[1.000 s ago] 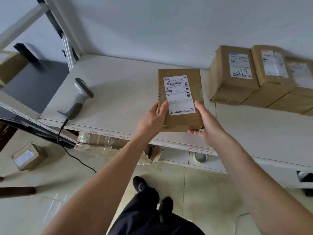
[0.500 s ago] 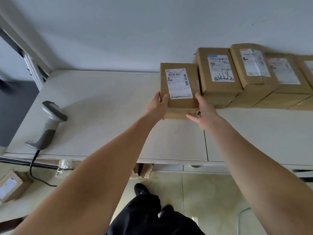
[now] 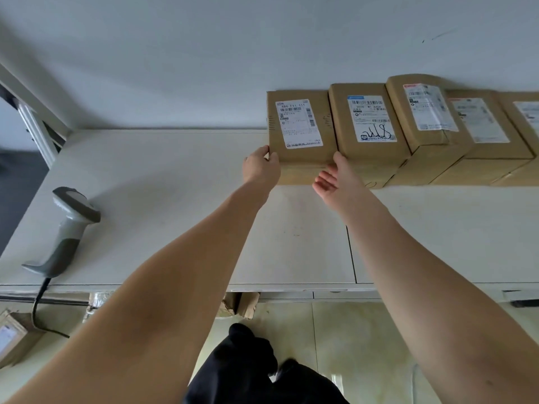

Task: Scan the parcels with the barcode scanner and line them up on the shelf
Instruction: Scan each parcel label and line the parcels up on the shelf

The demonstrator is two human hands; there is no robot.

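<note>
A brown parcel (image 3: pixel 300 123) with a white barcode label lies on the white shelf (image 3: pixel 163 199) against the back wall, at the left end of a row of parcels. It touches the neighbouring parcel (image 3: pixel 369 121) with handwriting on its label. My left hand (image 3: pixel 261 167) grips the parcel's near left corner, thumb on top. At the near right corner my right hand (image 3: pixel 335 176) is relaxed with the palm turned up, its thumb against the front edge. The grey barcode scanner (image 3: pixel 70 228) lies on the shelf's left end, held by neither hand.
Several more labelled parcels (image 3: pixel 425 112) continue the row to the right along the wall. The scanner's black cable (image 3: pixel 38 304) hangs over the shelf's front edge. A small box (image 3: pixel 11 336) sits on the floor at the left. Crumpled cardboard (image 3: pixel 242 304) shows under the shelf.
Both hands carried the parcel up and back until it sat against the wall beside the row. My right hand has let go and opened; my left still holds the corner.
</note>
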